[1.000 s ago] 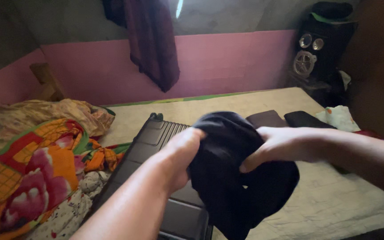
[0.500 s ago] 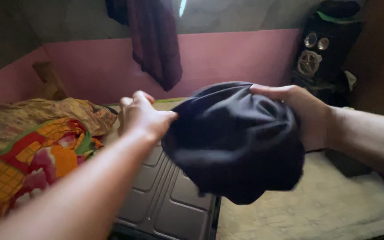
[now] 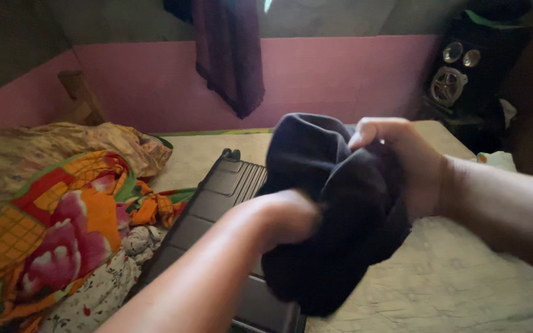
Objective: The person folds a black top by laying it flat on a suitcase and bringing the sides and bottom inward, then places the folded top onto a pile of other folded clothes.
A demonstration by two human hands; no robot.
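both hands hold a dark garment (image 3: pixel 334 209) above the dark suitcase (image 3: pixel 217 203); the left hand (image 3: pixel 285 216) is bunched into its cloth, the right hand (image 3: pixel 402 160) pinches its top edge; firmer, wider-spaced grips would likely spread it cleaner; no packages or labels show; a floral blanket (image 3: pixel 57 222) lies left of the suitcase
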